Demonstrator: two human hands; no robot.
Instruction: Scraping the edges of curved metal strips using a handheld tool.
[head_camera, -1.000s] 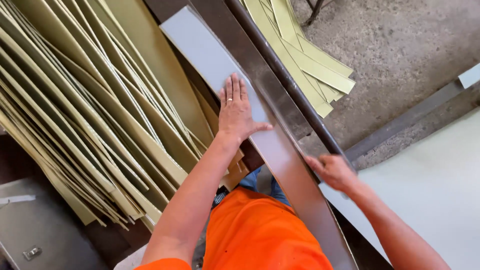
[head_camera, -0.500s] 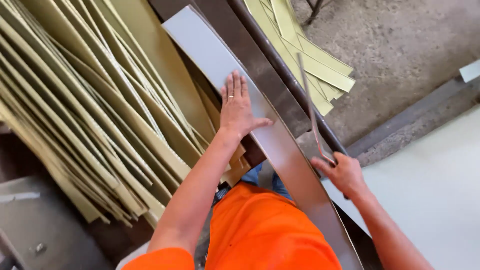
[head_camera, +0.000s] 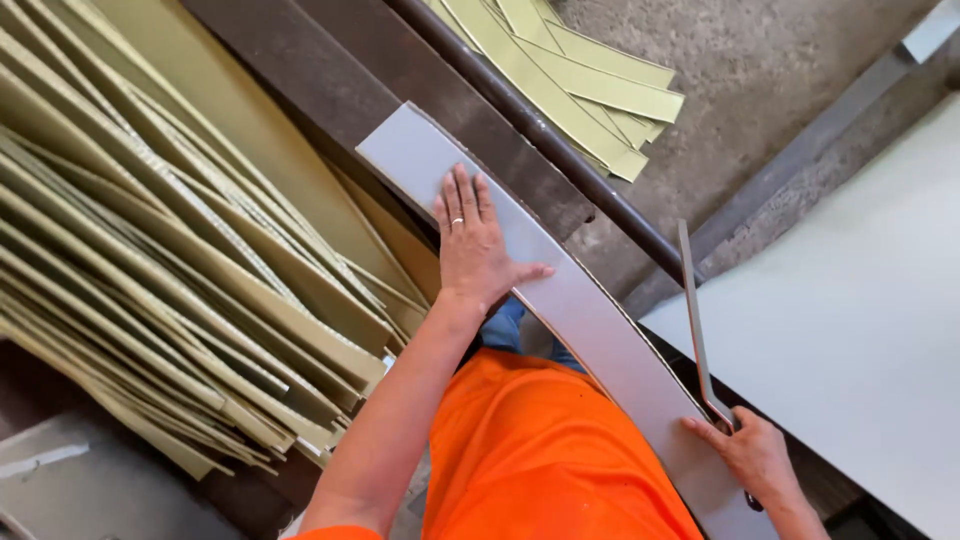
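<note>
While the long grey board is pinned flat on the counter, the left hand is laid palm-down on it, fingers spread and the thumb stuck out to the side. So the board isn't gripped, just pressed. A thin metal blade arm is held by its handle in the right hand, with the fingers curled tight around it; the blade is raised and slanted up away from the lower end of the board, apart from it along most of its length. The pivot end can't really be made out.

As for progress: a big heap of narrow olive-yellow strips is stacked on the left, and a smaller bunch of the same strips is lying on the concrete floor past the dark rail. Judging by that, a lot of cutting looks done already. The grey board looks whole, with no cut seen in it yet, and a wide pale sheet is waiting on the right, so plenty seems left.
</note>
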